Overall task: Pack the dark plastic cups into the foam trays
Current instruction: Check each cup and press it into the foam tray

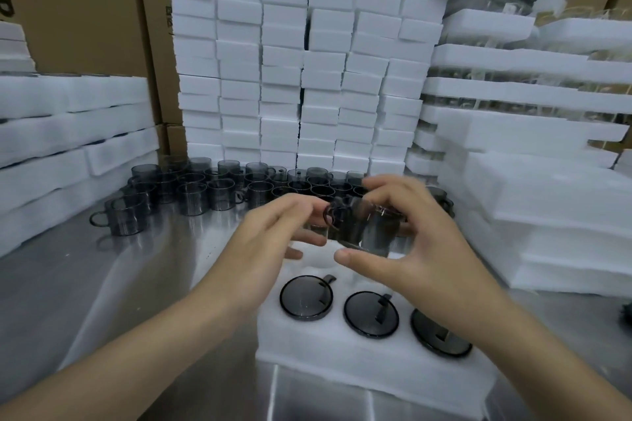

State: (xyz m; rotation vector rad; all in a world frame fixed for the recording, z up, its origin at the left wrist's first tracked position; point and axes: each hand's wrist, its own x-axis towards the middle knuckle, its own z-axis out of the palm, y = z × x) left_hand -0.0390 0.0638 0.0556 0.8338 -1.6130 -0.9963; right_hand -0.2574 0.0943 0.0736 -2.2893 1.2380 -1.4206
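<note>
Now right hand (pixel 424 249) fingers (pixel 393 190) curl round dark cup (pixel 355 229) over foam tray (pixel 342 355); left hand (pixel 270 236) grip unclear; carton (pixel 78 10) print unreadable.

The held cup (pixel 349 229) is blurred. The right hand (pixel 420 249) hides the tray's (pixel 342 362) far right part. Right edge cuts a dark thing (pixel 627 313).

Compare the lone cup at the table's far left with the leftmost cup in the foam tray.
The lone cup stands free on the steel table, its whole side wall showing; the tray cup is sunk in a pocket of the foam tray, only its round end showing. The lone cup's handle points left; the tray cup's lies in a slot toward the upper right. Both are dark see-through plastic.
</note>
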